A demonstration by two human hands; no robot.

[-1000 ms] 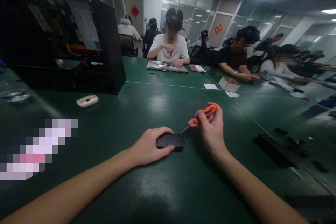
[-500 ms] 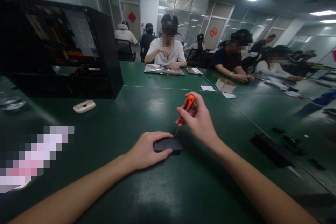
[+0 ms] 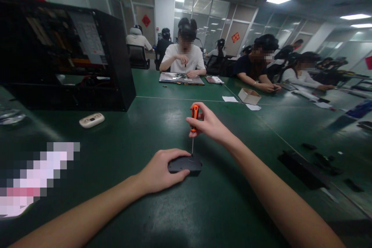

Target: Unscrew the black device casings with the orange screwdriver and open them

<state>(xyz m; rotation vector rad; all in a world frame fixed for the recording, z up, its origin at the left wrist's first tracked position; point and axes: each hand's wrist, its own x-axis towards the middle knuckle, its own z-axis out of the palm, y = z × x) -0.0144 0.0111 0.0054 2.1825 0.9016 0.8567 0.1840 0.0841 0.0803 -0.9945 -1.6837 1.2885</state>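
Observation:
A small black box-shaped part (image 3: 186,166) lies on the green table in front of me. My left hand (image 3: 162,169) grips it from the left, thumb along the near side and fingers along the far side. In my right hand (image 3: 203,122) is a screwdriver (image 3: 195,118) with an orange and black handle. It stands nearly upright, and its thin metal shaft points down to the top of the black part, at the far edge close to my left fingertips. Whether the tip sits in a screw is too small to tell.
A large open computer case (image 3: 116,58) stands at the left, with a pale earbud case (image 3: 92,120) before it. Black parts (image 3: 303,168) lie at the right. Farther back are a small cardboard box (image 3: 249,95), papers (image 3: 230,99) and a co-worker (image 3: 183,56) across the table.
My right hand has moved left and swung the screwdriver from a slant to nearly upright over the black part. My left hand keeps its hold.

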